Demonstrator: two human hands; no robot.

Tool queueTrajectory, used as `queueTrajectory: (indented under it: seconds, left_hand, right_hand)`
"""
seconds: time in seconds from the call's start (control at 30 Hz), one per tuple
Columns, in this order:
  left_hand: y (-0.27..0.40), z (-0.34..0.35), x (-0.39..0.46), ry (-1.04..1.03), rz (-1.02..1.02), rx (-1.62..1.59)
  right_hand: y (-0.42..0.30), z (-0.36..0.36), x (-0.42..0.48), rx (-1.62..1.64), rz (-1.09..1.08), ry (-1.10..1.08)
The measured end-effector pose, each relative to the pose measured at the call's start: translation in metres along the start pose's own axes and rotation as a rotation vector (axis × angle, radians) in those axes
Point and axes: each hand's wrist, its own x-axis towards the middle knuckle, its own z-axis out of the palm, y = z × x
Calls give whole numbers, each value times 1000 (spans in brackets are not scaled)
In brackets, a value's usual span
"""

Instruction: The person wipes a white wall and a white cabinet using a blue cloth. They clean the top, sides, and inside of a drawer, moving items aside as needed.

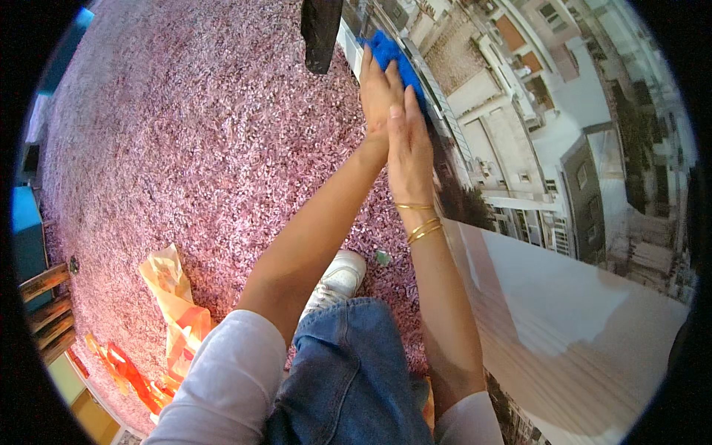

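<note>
Both of my hands are out in front at the top of the view, close together on a bunched blue cloth (397, 64). My left hand (381, 100) presses flat on the cloth with its fingers stretched along it. My right hand (410, 150), with gold bangles at the wrist, lies just behind it. Its fingers reach the cloth's near end, and its thumb side touches the left hand. The cloth rests against the lower edge of a large surface (500, 111) showing buildings. Whether that surface is a window or a printed picture, I cannot tell.
Pinkish shaggy carpet (222, 139) covers the floor. A dark post or leg (321, 36) stands beside the cloth. Orange and pale plastic bags (178, 317) lie at lower left, near a slatted wooden piece (50, 311). My white shoe (339, 278) is below my arms.
</note>
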Motion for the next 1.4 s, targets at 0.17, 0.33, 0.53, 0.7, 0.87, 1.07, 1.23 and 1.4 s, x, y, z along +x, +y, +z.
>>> queueTrajectory:
  seconds: [0.17, 0.33, 0.53, 0.7, 0.87, 1.07, 1.23, 1.4]
  left_hand:
    - [-22, -15, -70, -159, -83, 143]
    - [7, -31, -144, -513, -180, 125]
    - [121, -66, -168, -876, 324, -75]
    - [217, -45, -144, -794, 892, -218]
    - [220, -40, -153, -770, 944, -139]
    - [258, -40, -185, -951, 1133, -120]
    - [327, -14, -218, -692, 1500, -219]
    - [299, -6, -243, -765, 1576, -118]
  right_hand:
    - [36, 6, -46, 105, 248, 123]
    - [23, -21, -109, 5, 421, 418]
    - [-34, -69, -166, 314, 349, 903]
    - [-111, -127, -157, 21, -21, 1159]
    - [-107, -134, -166, -97, 78, 1108]
    - [-117, -149, -206, 98, 3, 1273]
    - [-144, -211, -232, -274, -254, 1430]
    - [-111, -215, -250, -285, -143, 1465]
